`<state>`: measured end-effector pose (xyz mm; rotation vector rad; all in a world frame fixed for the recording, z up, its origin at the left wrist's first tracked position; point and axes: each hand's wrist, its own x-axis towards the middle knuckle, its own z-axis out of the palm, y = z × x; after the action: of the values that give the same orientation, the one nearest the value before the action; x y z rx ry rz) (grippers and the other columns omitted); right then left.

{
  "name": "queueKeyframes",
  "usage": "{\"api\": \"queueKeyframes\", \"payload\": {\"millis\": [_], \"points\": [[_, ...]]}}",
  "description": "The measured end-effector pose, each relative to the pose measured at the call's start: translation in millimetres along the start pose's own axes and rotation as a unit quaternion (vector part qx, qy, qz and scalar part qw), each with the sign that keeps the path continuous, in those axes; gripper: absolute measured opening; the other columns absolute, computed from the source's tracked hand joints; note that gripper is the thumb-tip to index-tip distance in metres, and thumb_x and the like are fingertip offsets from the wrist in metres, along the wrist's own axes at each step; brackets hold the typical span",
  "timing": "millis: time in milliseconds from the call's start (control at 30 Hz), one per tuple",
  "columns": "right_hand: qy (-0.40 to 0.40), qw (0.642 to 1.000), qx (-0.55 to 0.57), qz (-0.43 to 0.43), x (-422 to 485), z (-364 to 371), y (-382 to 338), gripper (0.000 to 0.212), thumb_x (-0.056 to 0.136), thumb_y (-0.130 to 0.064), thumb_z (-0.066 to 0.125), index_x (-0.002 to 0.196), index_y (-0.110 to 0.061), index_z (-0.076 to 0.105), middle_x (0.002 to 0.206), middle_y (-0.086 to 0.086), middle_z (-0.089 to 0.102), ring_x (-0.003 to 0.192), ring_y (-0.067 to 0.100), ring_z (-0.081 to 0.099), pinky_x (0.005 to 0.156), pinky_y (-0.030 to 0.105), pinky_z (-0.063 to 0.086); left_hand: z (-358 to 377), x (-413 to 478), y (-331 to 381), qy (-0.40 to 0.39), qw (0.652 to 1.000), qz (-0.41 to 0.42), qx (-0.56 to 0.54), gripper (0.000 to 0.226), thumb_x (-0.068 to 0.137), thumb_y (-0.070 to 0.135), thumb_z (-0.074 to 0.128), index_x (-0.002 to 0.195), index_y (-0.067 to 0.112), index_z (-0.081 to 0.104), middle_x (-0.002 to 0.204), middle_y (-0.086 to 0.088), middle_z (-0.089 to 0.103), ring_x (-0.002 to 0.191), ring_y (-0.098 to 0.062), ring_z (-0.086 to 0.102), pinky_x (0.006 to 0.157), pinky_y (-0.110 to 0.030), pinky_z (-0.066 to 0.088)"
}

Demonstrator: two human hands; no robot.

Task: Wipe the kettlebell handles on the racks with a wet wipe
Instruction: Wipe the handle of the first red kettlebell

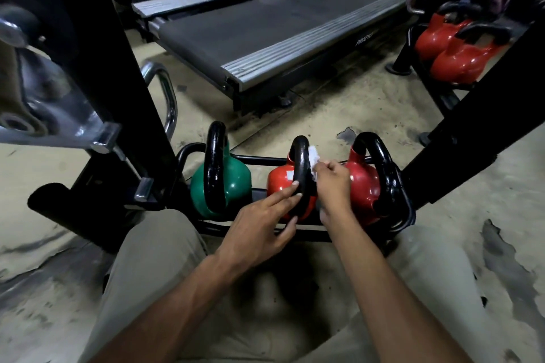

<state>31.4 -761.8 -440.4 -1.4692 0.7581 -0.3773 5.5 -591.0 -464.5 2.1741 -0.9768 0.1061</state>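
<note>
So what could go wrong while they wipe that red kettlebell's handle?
The right hand only pinches the wipe, so it might slip onto the dirty floor. The left hand holds the handle; if the red kettlebell tips, that hand could get squashed against the rack.

Left kettlebell [237, 183] is showing green, middle kettlebell [278, 183] and right kettlebell [364, 186] red, all wearing glossy black handles [215, 162]; wipe [313, 157] is reading white, floor [368, 103] mottled beige and grey.
</note>
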Motion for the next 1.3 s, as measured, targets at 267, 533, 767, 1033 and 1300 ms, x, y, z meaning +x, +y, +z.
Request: {"api": "queueKeyframes", "payload": {"millis": [267,533,767,1033,1300], "points": [[-0.114,0.925,0.235,0.275,5,9,-22,0.04,0.1,-0.013,0.036,0.076,-0.002,0.066,0.063,0.014,0.069,0.055,0.027,0.067,0.055,0.031,0.058,-2,-10,2,-0.021,0.997,0.035,0.063,0.047,0.094,0.03,0.062,0.14,0.018,0.062,0.154,0.006,0.052,0.123,-0.016,0.064,0.099,-0.036,0.056],[-0.075,0.813,-0.402,-0.414,-3,-2,-10,0.009,0.093,-0.019,0.062,0.1,-0.015,0.064,0.109,0.0,0.06,0.098,0.017,0.056,0.079,0.03,0.048,-3,-8,10,-0.019,0.989,0.06,0.134,0.045,0.088,0.022,0.071,0.132,0.012,0.067,0.141,-0.007,0.063,0.111,-0.021,0.069,0.093,-0.032,0.056],[-0.318,0.322,-0.799,-0.395,2,38,-69,0.026,0.094,-0.029,0.051,0.105,-0.018,0.071,0.115,0.007,0.072,0.12,0.024,0.056,0.118,0.051,0.025,0,-15,5,-0.077,0.982,0.044,0.164,0.05,0.087,0.029,0.069,0.134,0.012,0.063,0.142,-0.011,0.061,0.123,-0.027,0.065,0.104,-0.033,0.05],[-0.369,0.432,-0.696,-0.439,24,22,-99,0.014,0.088,-0.032,0.062,0.092,-0.024,0.074,0.081,-0.001,0.064,0.105,0.024,0.056,0.092,0.037,0.047,0,-13,7,-0.048,0.989,0.043,0.133,0.05,0.091,0.026,0.066,0.138,0.014,0.061,0.15,-0.005,0.056,0.121,-0.023,0.064,0.103,-0.029,0.049],[-0.157,0.844,-0.372,-0.353,9,-31,-37,0.008,0.088,-0.02,0.072,0.082,-0.018,0.067,0.086,-0.006,0.062,0.081,0.012,0.06,0.066,0.021,0.037,1,-14,8,-0.038,0.994,0.031,0.102,0.048,0.096,0.03,0.059,0.142,0.015,0.06,0.157,0.001,0.048,0.122,-0.019,0.065,0.098,-0.03,0.052]]}}
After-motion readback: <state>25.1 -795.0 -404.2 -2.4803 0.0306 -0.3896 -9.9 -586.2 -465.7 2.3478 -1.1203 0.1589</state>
